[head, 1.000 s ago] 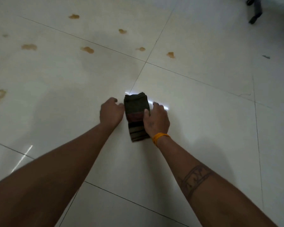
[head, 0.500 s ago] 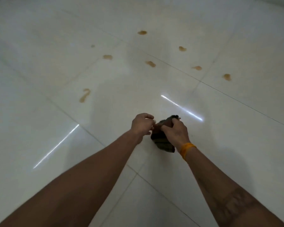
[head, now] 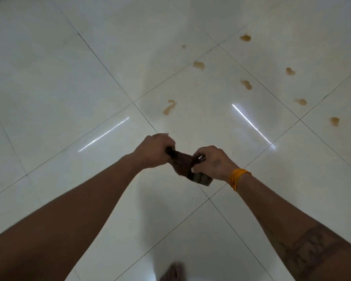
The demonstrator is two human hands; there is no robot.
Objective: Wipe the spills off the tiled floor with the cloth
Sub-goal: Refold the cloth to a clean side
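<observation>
A dark striped cloth [head: 185,163] hangs in the air between both hands, above the white tiled floor [head: 69,82]. My left hand [head: 155,150] grips its upper left end. My right hand [head: 213,162], with an orange band at the wrist, pinches the cloth's right side; the folded lower end droops below it. Several brown spills lie on the tiles beyond the hands: a long one [head: 169,107] nearest, others [head: 246,84] farther to the upper right [head: 334,121].
Dark grout lines cross the glossy tiles, with two bright light streaks [head: 251,123] reflected on them. A bare foot [head: 173,271] shows at the bottom edge.
The cloth was lifted off the floor into both hands. The view swung, so the spills now sit to the upper right and the floor looks farther below.
</observation>
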